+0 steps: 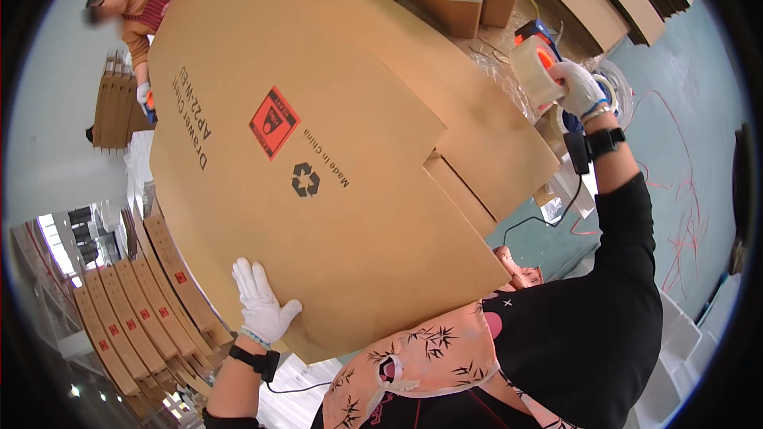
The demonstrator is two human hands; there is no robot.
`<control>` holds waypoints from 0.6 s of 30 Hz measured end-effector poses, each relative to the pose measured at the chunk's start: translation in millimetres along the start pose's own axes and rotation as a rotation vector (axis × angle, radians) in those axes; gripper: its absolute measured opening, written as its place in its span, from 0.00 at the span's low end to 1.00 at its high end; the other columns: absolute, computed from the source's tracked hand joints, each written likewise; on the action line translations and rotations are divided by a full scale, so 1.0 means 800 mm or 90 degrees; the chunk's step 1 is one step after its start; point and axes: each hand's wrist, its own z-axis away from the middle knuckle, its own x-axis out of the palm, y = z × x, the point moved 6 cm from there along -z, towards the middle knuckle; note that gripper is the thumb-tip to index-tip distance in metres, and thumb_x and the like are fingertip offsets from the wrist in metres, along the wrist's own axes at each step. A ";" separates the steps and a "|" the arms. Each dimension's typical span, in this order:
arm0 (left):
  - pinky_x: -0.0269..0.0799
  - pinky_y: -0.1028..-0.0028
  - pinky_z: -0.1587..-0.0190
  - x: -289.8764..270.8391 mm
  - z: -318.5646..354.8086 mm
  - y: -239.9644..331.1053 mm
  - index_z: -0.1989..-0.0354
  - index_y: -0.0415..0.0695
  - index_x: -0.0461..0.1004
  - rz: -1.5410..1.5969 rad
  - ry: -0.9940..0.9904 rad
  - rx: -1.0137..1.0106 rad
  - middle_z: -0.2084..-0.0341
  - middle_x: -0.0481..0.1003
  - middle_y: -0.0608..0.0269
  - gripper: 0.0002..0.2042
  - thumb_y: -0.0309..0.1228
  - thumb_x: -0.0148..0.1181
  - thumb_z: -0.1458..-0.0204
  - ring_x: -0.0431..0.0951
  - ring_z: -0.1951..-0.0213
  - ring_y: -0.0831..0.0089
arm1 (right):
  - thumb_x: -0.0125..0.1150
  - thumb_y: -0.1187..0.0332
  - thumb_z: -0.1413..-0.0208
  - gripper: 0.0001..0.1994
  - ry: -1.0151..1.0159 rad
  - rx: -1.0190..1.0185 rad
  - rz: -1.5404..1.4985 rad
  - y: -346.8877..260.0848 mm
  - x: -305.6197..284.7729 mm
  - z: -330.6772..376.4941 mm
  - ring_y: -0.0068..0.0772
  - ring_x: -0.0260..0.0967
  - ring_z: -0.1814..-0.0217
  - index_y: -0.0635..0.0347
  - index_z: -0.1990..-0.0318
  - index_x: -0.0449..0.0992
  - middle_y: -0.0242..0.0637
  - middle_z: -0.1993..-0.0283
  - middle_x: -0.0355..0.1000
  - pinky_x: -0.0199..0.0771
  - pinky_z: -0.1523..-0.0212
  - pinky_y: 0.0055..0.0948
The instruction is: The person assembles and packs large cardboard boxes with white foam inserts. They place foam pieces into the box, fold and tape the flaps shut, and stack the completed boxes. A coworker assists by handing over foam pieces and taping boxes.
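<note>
A large flat cardboard carton (318, 151) fills the centre of the view. The white-gloved left hand (261, 302) lies spread and flat on its edge at seven o'clock. At two o'clock the gloved right hand (579, 89) is closed around a tape dispenser (536, 63). At ten o'clock another person's hand (144, 98) touches the carton's far edge. Folded cartons (143, 310) are stacked at eight o'clock.

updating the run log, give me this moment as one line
left hand: flat on cardboard box near edge | right hand: holding tape dispenser past far flap | co-worker: at far end
</note>
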 end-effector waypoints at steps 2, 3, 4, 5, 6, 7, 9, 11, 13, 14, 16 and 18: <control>0.30 0.40 0.32 0.000 -0.001 -0.003 0.30 0.33 0.37 -0.005 -0.005 -0.009 0.32 0.34 0.26 0.55 0.54 0.65 0.56 0.33 0.32 0.27 | 0.55 0.73 0.48 0.17 0.044 0.364 -0.961 -0.062 -0.003 -0.010 0.33 0.76 0.57 0.68 0.50 0.74 0.40 0.55 0.76 0.77 0.54 0.31; 0.30 0.40 0.32 -0.001 -0.002 -0.002 0.30 0.32 0.38 -0.008 -0.007 -0.016 0.32 0.34 0.26 0.55 0.53 0.65 0.57 0.33 0.32 0.27 | 0.55 0.73 0.47 0.19 0.012 0.303 -0.971 -0.092 -0.010 -0.029 0.32 0.75 0.54 0.69 0.47 0.72 0.41 0.52 0.75 0.75 0.50 0.29; 0.30 0.40 0.32 -0.002 -0.002 -0.001 0.31 0.32 0.39 -0.008 -0.008 -0.027 0.32 0.35 0.26 0.56 0.53 0.66 0.58 0.33 0.32 0.27 | 0.55 0.73 0.47 0.22 -0.025 0.239 -0.978 -0.117 -0.015 -0.046 0.32 0.74 0.51 0.70 0.44 0.69 0.42 0.49 0.74 0.73 0.46 0.27; 0.30 0.40 0.32 -0.003 -0.005 -0.001 0.31 0.32 0.40 -0.011 -0.008 -0.031 0.32 0.35 0.26 0.55 0.53 0.67 0.59 0.33 0.32 0.27 | 0.55 0.71 0.46 0.22 -0.043 0.214 -0.967 -0.125 -0.009 -0.065 0.30 0.73 0.48 0.71 0.44 0.70 0.43 0.49 0.74 0.70 0.43 0.27; 0.31 0.40 0.31 -0.004 -0.007 -0.002 0.32 0.31 0.41 -0.013 -0.008 -0.037 0.32 0.36 0.26 0.55 0.52 0.67 0.60 0.34 0.32 0.27 | 0.56 0.71 0.46 0.20 -0.058 0.210 -0.973 -0.127 0.001 -0.085 0.30 0.73 0.50 0.71 0.46 0.71 0.42 0.51 0.75 0.71 0.44 0.27; 0.31 0.40 0.31 -0.003 -0.005 -0.002 0.32 0.31 0.42 -0.012 -0.008 -0.054 0.32 0.36 0.26 0.55 0.52 0.68 0.61 0.34 0.32 0.27 | 0.57 0.71 0.47 0.19 -0.081 0.208 -0.973 -0.141 0.009 -0.106 0.30 0.73 0.51 0.70 0.47 0.72 0.41 0.52 0.75 0.71 0.45 0.27; 0.32 0.40 0.31 -0.006 -0.007 0.004 0.33 0.31 0.44 -0.015 -0.001 -0.044 0.33 0.38 0.26 0.55 0.53 0.68 0.62 0.35 0.32 0.27 | 0.57 0.71 0.47 0.17 -0.118 0.167 -0.994 -0.175 0.024 -0.150 0.28 0.72 0.54 0.70 0.51 0.75 0.39 0.55 0.76 0.71 0.47 0.27; 0.33 0.41 0.31 -0.014 -0.013 0.009 0.34 0.31 0.47 -0.006 -0.002 -0.064 0.33 0.39 0.26 0.54 0.54 0.68 0.62 0.36 0.32 0.28 | 0.57 0.71 0.49 0.15 -0.168 0.000 -0.881 -0.194 0.042 -0.189 0.31 0.72 0.51 0.70 0.54 0.76 0.39 0.52 0.76 0.69 0.44 0.28; 0.33 0.41 0.31 -0.031 -0.030 0.011 0.35 0.33 0.50 0.013 -0.003 -0.074 0.34 0.41 0.27 0.52 0.57 0.66 0.61 0.38 0.32 0.28 | 0.57 0.70 0.50 0.18 -0.164 -0.132 -0.698 -0.173 0.047 -0.208 0.36 0.70 0.46 0.69 0.52 0.77 0.41 0.47 0.75 0.66 0.41 0.30; 0.33 0.41 0.31 -0.026 -0.025 0.010 0.35 0.34 0.52 0.036 -0.015 -0.089 0.34 0.42 0.27 0.51 0.58 0.65 0.60 0.38 0.32 0.29 | 0.56 0.69 0.50 0.20 -0.185 -0.020 -0.753 -0.211 0.037 -0.191 0.39 0.69 0.44 0.69 0.49 0.76 0.43 0.46 0.74 0.64 0.39 0.31; 0.35 0.42 0.31 -0.024 -0.023 0.013 0.37 0.31 0.54 0.007 0.019 -0.085 0.34 0.43 0.26 0.51 0.60 0.63 0.60 0.41 0.32 0.29 | 0.57 0.68 0.51 0.23 -0.252 -0.069 -0.719 -0.213 0.039 -0.166 0.37 0.70 0.43 0.71 0.48 0.74 0.42 0.47 0.74 0.66 0.40 0.30; 0.33 0.42 0.30 -0.019 -0.017 0.013 0.34 0.34 0.54 0.008 0.021 -0.097 0.33 0.43 0.27 0.51 0.63 0.61 0.59 0.40 0.31 0.31 | 0.58 0.66 0.53 0.23 -0.309 -0.094 -0.760 -0.248 0.028 -0.113 0.33 0.74 0.49 0.71 0.49 0.73 0.42 0.51 0.75 0.73 0.47 0.28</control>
